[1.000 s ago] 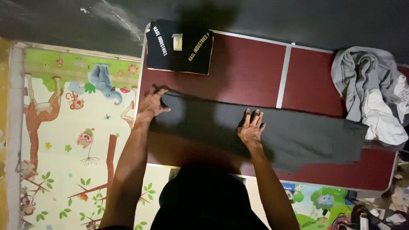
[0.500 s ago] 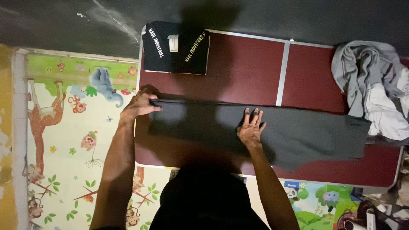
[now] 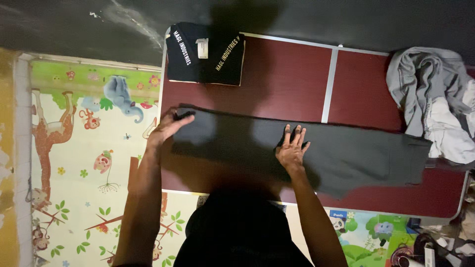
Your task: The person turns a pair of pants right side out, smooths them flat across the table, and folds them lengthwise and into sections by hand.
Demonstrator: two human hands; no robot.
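Note:
Dark grey trousers (image 3: 346, 155) lie stretched lengthwise across a dark red folding table (image 3: 292, 79). My left hand (image 3: 168, 126) rests on the trousers' left end, fingers extended over the cloth edge near the table's left side. My right hand (image 3: 292, 147) lies flat with fingers spread on the middle of the trousers, pressing them down. A folded black garment with a tag (image 3: 205, 53) sits at the table's far left corner, apart from both hands.
A heap of grey and white clothes (image 3: 430, 99) covers the table's right end. A metal seam (image 3: 328, 84) divides the tabletop. A colourful animal-print play mat (image 3: 84, 148) covers the floor on the left; small clutter lies at the lower right (image 3: 435, 247).
My left hand, which gripped the trousers' left end half a second ago, has opened flatter onto the cloth and shifted slightly right. My right hand has stayed in place.

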